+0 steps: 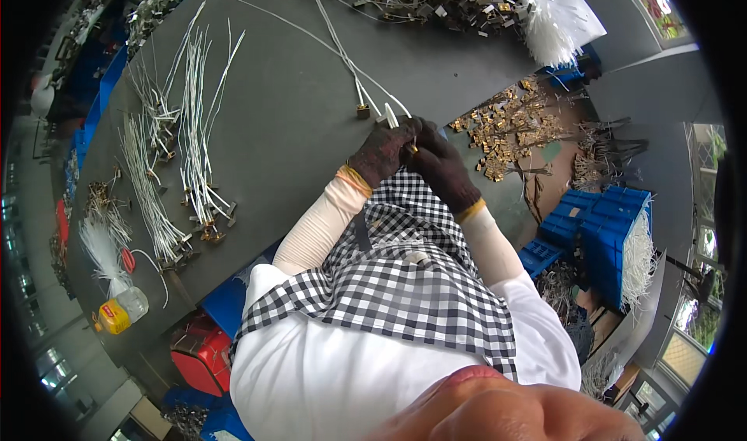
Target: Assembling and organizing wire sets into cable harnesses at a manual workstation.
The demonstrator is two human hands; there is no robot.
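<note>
Both my hands wear dark knitted gloves with yellow cuffs and meet above my lap, at the near edge of the grey table. My left hand [384,151] is closed around a white wire [401,106], which runs away over the table top. A short white piece [391,115] sticks up from the same fingers. Pressed against it, my right hand [443,168] has its fingers closed; a small yellowish bit [413,150] shows between the hands, too small to name. Just beyond the left hand lies a small brown block [363,112] with white wires attached.
Bundles of white wires with small metal ends [198,137] lie on the left. A clear bottle [134,305] stands near them. Wired parts [467,9] are heaped at the far side. Brass pieces [506,126] and blue crates [595,215] are on the right.
</note>
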